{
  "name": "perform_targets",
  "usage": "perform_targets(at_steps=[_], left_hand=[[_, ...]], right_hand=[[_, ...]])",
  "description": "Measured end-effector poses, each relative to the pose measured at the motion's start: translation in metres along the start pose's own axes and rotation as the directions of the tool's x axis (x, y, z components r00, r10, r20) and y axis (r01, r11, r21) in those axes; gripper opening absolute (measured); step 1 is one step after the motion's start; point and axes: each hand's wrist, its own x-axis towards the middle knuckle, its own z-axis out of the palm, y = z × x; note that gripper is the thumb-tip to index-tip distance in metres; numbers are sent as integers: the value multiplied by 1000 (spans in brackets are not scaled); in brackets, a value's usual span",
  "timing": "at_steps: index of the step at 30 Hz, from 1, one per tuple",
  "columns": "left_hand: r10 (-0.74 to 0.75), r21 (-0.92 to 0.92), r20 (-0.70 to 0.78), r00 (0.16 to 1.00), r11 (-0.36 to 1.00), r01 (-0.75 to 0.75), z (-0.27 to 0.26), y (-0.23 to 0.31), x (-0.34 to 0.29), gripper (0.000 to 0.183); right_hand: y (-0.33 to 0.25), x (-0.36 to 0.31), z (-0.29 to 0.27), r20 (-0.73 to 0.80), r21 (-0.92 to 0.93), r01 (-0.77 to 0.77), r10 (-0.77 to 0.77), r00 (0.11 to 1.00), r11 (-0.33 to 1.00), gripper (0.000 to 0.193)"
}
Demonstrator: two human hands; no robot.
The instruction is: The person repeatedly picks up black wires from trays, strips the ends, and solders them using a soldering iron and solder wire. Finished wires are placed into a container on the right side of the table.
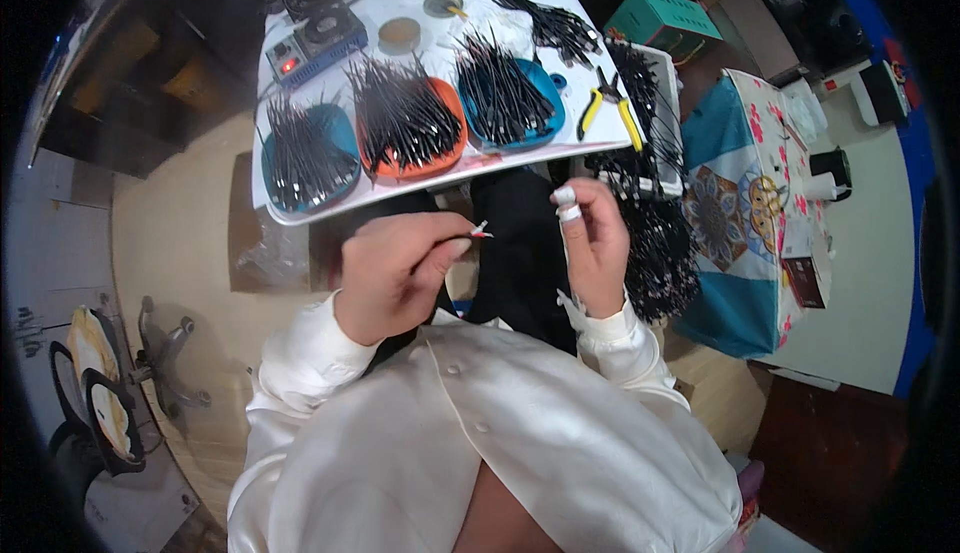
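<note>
My left hand is closed in a pinch above my lap. Between its thumb and forefinger is a thin wire end with short red and white strands pointing right. Across a gap, my right hand is raised with its fingers curled in and its thumb close to the forefinger. White wrapping covers the tips of that thumb and forefinger. Nothing shows between them. Ahead stand a left teal tray, an orange tray and a right teal tray, each heaped with short black cables.
On the white table lie yellow-handled pliers, a soldering station with a red light, two round tins and a cable bundle. Right of it, a white crate overflows with black cables. A wheeled chair base stands left.
</note>
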Motion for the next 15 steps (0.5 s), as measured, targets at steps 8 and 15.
perform_targets(at_steps=[8, 15], left_hand=[[-156, 232, 15, 988, 961, 148, -45, -58, 126, 9], [-361, 574, 329, 873, 810, 119, -48, -178, 191, 12]], right_hand=[[74, -20, 29, 193, -280, 197, -146, 970, 940, 24], [91, -16, 27, 194, -215, 143, -102, 976, 966, 29]])
